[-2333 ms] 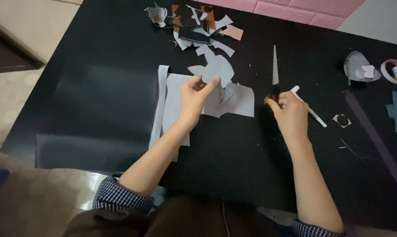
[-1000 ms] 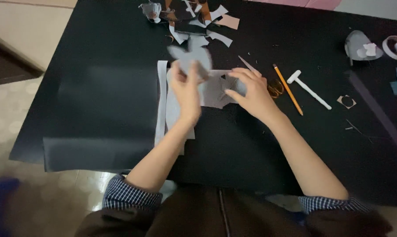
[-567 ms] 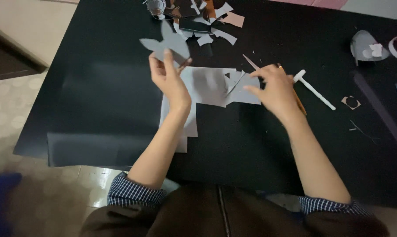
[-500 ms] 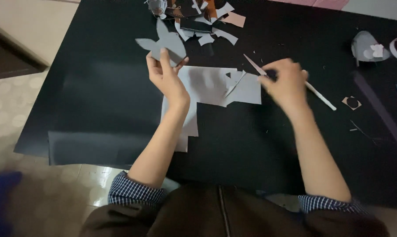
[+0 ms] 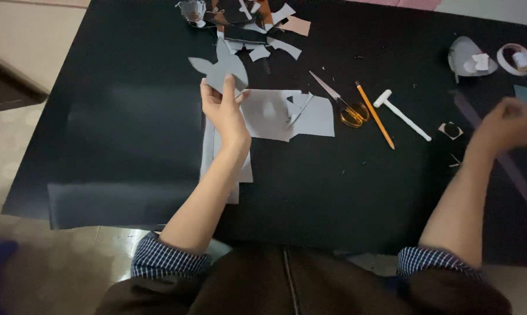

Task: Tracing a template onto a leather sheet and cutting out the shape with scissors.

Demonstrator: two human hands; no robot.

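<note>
Here the left hand (image 5: 223,111) pinches a grey cutout (image 5: 219,70); the blurred right hand's (image 5: 504,125) grip is unclear.

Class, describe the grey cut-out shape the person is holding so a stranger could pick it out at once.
On the black table, follow the left hand to the grey cut-out pinched in its fingers. Unlike the flat grey sheets beside it, it is lifted and has two ear-like lobes.

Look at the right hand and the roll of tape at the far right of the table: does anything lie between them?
Nothing visible does. The right hand, blurred, hovers over bare black table. The roll of tape lies beyond it, with only a dark strip of paper running beside the hand, not across the way.
</note>
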